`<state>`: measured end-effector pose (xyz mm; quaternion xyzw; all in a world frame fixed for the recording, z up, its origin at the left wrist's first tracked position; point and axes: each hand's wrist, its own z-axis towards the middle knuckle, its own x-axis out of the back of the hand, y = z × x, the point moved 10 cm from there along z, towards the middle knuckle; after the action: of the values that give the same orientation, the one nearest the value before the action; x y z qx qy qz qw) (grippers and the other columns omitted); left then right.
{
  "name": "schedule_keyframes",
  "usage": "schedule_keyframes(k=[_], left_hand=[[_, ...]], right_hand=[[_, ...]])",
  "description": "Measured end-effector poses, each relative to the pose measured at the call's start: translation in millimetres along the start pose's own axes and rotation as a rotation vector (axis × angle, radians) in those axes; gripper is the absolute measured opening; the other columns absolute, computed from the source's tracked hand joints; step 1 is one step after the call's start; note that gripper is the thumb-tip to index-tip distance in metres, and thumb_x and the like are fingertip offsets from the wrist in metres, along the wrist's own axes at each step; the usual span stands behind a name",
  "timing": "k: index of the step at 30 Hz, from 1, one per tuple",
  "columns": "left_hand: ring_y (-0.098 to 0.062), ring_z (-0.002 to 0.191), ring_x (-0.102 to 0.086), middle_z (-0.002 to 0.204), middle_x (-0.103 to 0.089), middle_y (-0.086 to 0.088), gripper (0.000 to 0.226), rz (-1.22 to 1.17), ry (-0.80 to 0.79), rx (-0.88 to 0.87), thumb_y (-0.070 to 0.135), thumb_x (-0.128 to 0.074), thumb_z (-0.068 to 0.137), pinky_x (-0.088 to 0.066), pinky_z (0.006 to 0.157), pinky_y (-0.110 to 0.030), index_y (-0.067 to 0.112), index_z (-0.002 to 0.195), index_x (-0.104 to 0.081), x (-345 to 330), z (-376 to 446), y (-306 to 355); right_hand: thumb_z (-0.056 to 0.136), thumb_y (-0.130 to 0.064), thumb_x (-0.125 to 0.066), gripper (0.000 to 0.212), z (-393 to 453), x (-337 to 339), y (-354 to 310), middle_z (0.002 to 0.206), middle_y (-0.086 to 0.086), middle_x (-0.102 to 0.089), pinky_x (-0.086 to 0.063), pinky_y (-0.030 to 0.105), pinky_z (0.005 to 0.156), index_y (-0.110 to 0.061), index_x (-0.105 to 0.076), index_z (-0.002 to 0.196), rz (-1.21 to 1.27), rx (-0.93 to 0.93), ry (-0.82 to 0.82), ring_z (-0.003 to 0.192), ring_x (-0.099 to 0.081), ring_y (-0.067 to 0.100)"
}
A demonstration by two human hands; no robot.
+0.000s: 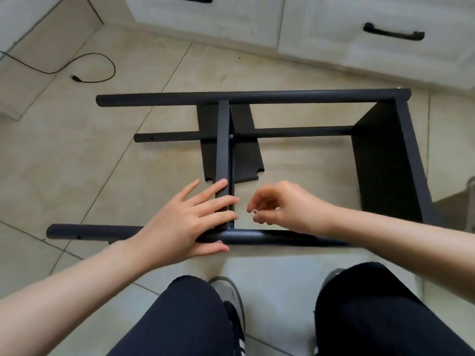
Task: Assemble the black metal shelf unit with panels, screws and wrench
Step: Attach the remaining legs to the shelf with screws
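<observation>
Black cable on tile, white cabinets behind shelf frame

I note soft, even daylight with faint shadows under the shelf frame on the floor tiles, strong wide-angle bowing at the edges, and blurred upper cabinets.

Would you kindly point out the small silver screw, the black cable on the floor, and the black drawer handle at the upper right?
Small silver screw (254, 212): head view, its round head.
Black cable (109, 62): head view, its loop.
Black drawer handle (393, 34): head view, mid-bar.
</observation>
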<state>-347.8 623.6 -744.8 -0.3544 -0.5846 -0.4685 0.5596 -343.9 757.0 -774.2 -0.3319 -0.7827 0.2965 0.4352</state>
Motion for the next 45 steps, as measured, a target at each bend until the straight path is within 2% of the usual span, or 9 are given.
schedule_keyframes(k=[4,9,13,17,21,26,30,34,45], left_hand=[[-0.024,0.154,-0.022,0.161,-0.038,-0.002,0.056,-0.057,-0.003,0.045,0.061,-0.050,0.095,-0.043,0.109,-0.044,0.021,0.131,-0.063,-4,-2,-1],[-0.026,0.154,-0.021,0.167,-0.024,-0.004,0.063,-0.105,0.031,0.167,0.061,-0.049,0.092,-0.055,0.088,-0.042,0.025,0.143,-0.056,-1,-10,-1],[-0.032,0.149,-0.033,0.168,-0.018,0.001,0.068,-0.129,0.046,0.269,0.069,-0.050,0.088,-0.058,0.077,-0.041,0.031,0.144,-0.054,2,-12,-7],[-0.021,0.086,-0.066,0.168,-0.018,0.008,0.062,-0.154,-0.005,0.314,0.071,-0.052,0.081,-0.047,0.055,-0.027,0.037,0.133,-0.051,-5,-15,-6],[-0.017,0.086,-0.050,0.165,-0.029,0.003,0.059,-0.142,0.004,0.307,0.066,-0.055,0.080,-0.037,0.050,-0.022,0.030,0.127,-0.059,-10,-18,-1],[-0.018,0.052,-0.052,0.166,-0.026,0.006,0.056,-0.154,-0.017,0.338,0.067,-0.053,0.082,-0.041,0.042,-0.027,0.037,0.130,-0.051,-12,-21,-2],[-0.015,0.084,-0.060,0.164,-0.031,0.003,0.057,-0.149,0.033,0.323,0.066,-0.054,0.085,-0.045,0.056,-0.027,0.034,0.131,-0.052,-11,-20,-3],[-0.028,0.146,-0.039,0.163,-0.033,-0.006,0.058,-0.131,0.088,0.245,0.064,-0.055,0.089,-0.045,0.102,-0.043,0.027,0.134,-0.051,-14,-23,0],[-0.027,0.152,-0.028,0.162,-0.033,-0.007,0.059,-0.125,0.078,0.243,0.065,-0.051,0.093,-0.037,0.113,-0.048,0.025,0.136,-0.050,-15,-23,0]], right_hand=[[0.090,-0.020,-0.070,0.008,8,-16,14,0.078,-0.010,-0.070,-0.047,0.010,0.066,-0.018,-0.075,0.096,0.079,-0.009,0.027,0.063,-0.061,-0.007],[0.086,0.004,-0.067,0.013,7,-17,21,0.084,0.011,-0.076,-0.061,0.027,0.075,-0.009,-0.070,0.085,0.443,-0.072,0.044,0.084,-0.073,0.021],[0.088,0.001,-0.067,0.010,12,-24,19,0.080,0.008,-0.076,-0.061,0.028,0.072,-0.008,-0.069,0.084,0.512,-0.075,-0.006,0.077,-0.074,0.014],[0.086,-0.007,-0.071,0.009,17,-38,20,0.072,0.000,-0.074,-0.055,0.018,0.062,-0.016,-0.070,0.084,0.449,-0.083,-0.127,0.066,-0.068,0.005],[0.086,-0.018,-0.074,0.006,20,-48,17,0.064,-0.008,-0.069,-0.045,0.010,0.055,-0.020,-0.073,0.080,0.327,-0.070,-0.193,0.058,-0.060,-0.003],[0.093,-0.024,-0.067,0.017,31,-60,20,0.065,-0.006,-0.067,-0.051,0.019,0.063,-0.018,-0.071,0.077,0.405,-0.156,-0.232,0.064,-0.062,0.005],[0.094,-0.016,-0.065,0.011,34,-65,26,0.076,0.003,-0.068,-0.054,0.022,0.068,-0.012,-0.073,0.088,0.515,-0.216,-0.306,0.070,-0.064,0.010],[0.091,-0.005,-0.066,0.009,35,-71,35,0.083,0.006,-0.073,-0.056,0.020,0.068,-0.007,-0.072,0.097,0.617,-0.285,-0.383,0.076,-0.069,0.013],[0.093,-0.005,-0.061,0.024,44,-101,25,0.076,0.006,-0.056,-0.051,0.017,0.059,-0.016,-0.059,0.072,0.657,-0.345,-0.545,0.064,-0.058,0.011]])
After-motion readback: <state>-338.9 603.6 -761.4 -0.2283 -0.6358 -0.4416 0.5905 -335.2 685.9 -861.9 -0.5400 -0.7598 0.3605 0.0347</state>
